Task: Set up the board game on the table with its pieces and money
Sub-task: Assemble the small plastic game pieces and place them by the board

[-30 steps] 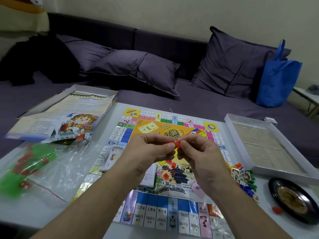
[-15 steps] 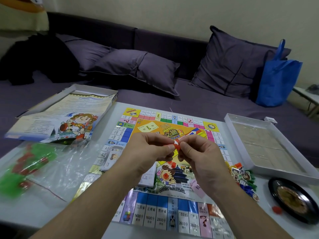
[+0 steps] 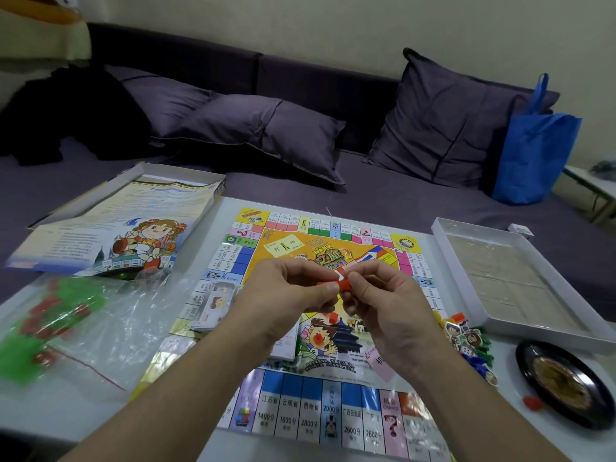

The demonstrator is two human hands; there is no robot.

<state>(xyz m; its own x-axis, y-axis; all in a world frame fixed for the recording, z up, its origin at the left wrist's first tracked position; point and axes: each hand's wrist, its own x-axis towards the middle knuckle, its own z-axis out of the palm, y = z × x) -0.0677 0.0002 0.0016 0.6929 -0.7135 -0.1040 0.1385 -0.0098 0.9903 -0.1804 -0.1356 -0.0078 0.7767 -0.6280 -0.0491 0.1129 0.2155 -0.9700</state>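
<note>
**A:** where's the board at?

**B:** the game board lies flat in the middle of the white table. Both hands hover over its centre — left hand and right hand meet fingertip to fingertip, each pinching the same small red piece.

**A:** and the other bits?

**B:** a clear bag of red and green pieces sits left of the board, rules sheet lying in the box lid behind it. On the right — an open white box tray, a pile of character tokens and a black spinner dish.
</note>
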